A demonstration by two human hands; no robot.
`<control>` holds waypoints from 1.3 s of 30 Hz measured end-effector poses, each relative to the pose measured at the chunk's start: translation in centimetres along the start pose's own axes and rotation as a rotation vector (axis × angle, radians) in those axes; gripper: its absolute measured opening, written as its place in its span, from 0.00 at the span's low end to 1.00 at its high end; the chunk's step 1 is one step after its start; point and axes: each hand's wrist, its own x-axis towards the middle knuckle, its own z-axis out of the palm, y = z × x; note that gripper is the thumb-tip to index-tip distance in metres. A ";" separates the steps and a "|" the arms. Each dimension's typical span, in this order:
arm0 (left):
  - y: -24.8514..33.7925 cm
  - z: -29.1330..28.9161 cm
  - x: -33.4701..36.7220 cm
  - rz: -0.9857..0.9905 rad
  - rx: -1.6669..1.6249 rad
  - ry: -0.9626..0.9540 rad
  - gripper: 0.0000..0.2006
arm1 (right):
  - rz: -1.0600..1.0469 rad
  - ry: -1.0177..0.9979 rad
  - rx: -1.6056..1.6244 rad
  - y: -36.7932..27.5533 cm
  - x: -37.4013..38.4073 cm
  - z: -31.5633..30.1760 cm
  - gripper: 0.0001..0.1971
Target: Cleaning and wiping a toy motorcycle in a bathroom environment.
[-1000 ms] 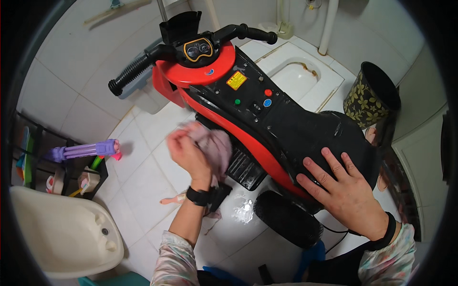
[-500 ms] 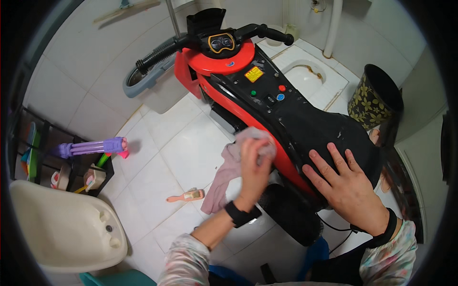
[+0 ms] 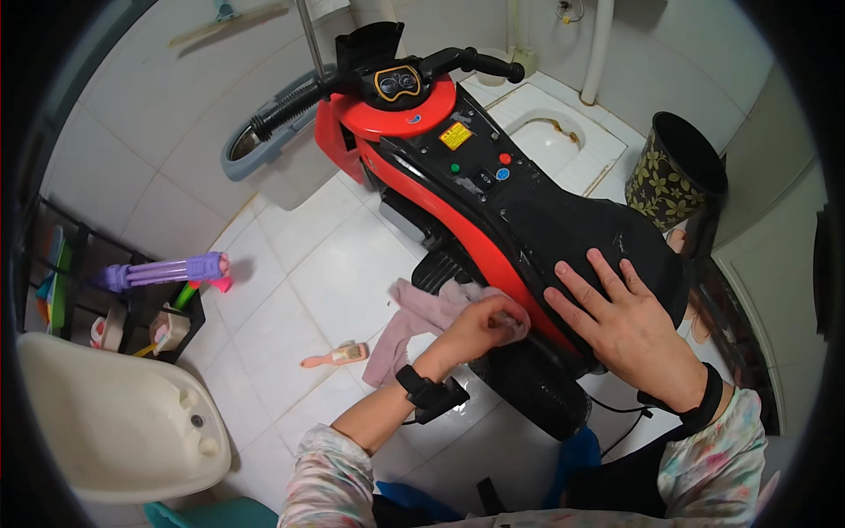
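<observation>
A red and black ride-on toy motorcycle (image 3: 563, 231) stands on the white tiles, its handlebars away from me. My left hand (image 3: 486, 327) grips a pinkish-mauve cloth (image 3: 414, 319) and presses it to the lower red side panel, just above the black rear wheel (image 3: 539, 387). Part of the cloth hangs down toward the floor. My right hand (image 3: 620, 326) lies flat on the black seat with its fingers spread, holding nothing.
A pink-handled brush (image 3: 336, 355) lies on the floor. To the left are a cream basin (image 3: 106, 422), a black rack (image 3: 189, 326) and a purple toy (image 3: 167, 271). A grey mop bucket (image 3: 290, 172), a squat toilet (image 3: 563, 132) and a flowered bin (image 3: 656, 189) stand beyond.
My left hand has moved the cloth down along the side panel toward the rear wheel. My right hand stays on the seat. The whole view has shifted slightly.
</observation>
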 end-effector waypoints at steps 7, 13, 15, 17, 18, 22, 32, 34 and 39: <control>1.9 3.5 -0.3 -0.026 -0.114 -0.135 0.05 | 0.026 -0.030 0.080 0.1 -2.4 -0.5 0.35; -6.2 -1.3 -0.6 0.027 0.674 0.439 0.12 | 0.257 0.014 0.153 1.2 -4.7 -1.1 0.41; -8.3 -3.1 -0.4 0.080 0.836 0.453 0.14 | 0.263 0.021 0.168 1.3 -5.0 -0.8 0.42; -8.8 -3.1 0.2 0.137 0.990 0.475 0.17 | 0.270 0.015 0.201 1.4 -5.4 -0.6 0.42; -8.3 -2.7 0.6 0.045 1.046 0.455 0.19 | 0.272 0.007 0.200 1.6 -5.6 -0.6 0.42; -8.3 -2.4 1.4 -0.198 1.100 0.476 0.23 | 0.226 0.003 0.177 1.6 -5.2 -0.9 0.39; -10.3 -5.7 0.2 -0.042 1.070 0.507 0.16 | 0.793 0.647 1.252 7.2 -5.2 5.4 0.32; -9.9 -5.8 -0.6 -0.045 0.966 0.535 0.15 | 0.804 0.647 1.616 7.6 -5.8 6.3 0.29; -9.8 -4.5 -1.1 -0.076 0.710 0.635 0.14 | 0.474 0.542 1.383 11.4 -8.3 8.9 0.22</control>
